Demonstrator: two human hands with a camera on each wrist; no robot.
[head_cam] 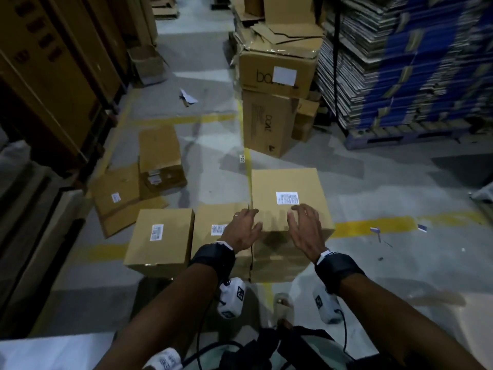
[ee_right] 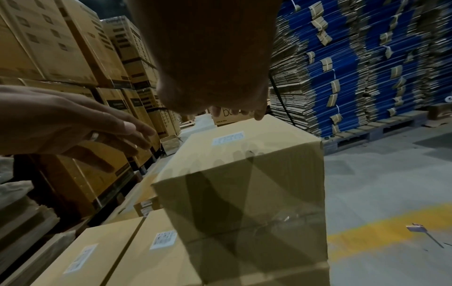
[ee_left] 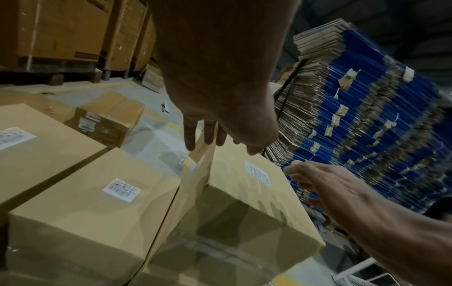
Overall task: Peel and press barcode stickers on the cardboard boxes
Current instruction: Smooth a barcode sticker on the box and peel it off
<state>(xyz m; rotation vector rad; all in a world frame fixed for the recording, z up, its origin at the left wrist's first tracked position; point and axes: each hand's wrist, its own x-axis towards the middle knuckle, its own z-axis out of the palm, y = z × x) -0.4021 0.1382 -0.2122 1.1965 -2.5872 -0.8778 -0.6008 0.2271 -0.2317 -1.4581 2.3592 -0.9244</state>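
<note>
Three brown cardboard boxes stand in a row on the floor. The left box (head_cam: 160,241) and the middle box (head_cam: 210,217) each carry a white barcode sticker (head_cam: 156,232). At the right, a tall box (head_cam: 288,182) rises higher on another box, with its own sticker (head_cam: 287,198) on top. My left hand (head_cam: 248,222) and right hand (head_cam: 301,222) hover over the near edge of that top, fingers spread and holding nothing. Finger shadows fall on the tall box (ee_left: 239,193), and my left fingers (ee_left: 205,133) reach past its left edge. No loose sticker shows.
Flattened cardboard (head_cam: 120,198) and an open box (head_cam: 160,156) lie on the floor to the left. Stacked printed cartons (head_cam: 274,76) stand behind, and a pallet of blue flat cartons (head_cam: 413,62) is at the right. Tall cartons (head_cam: 40,62) line the left. Paper scraps (head_cam: 374,231) lie on a yellow floor line.
</note>
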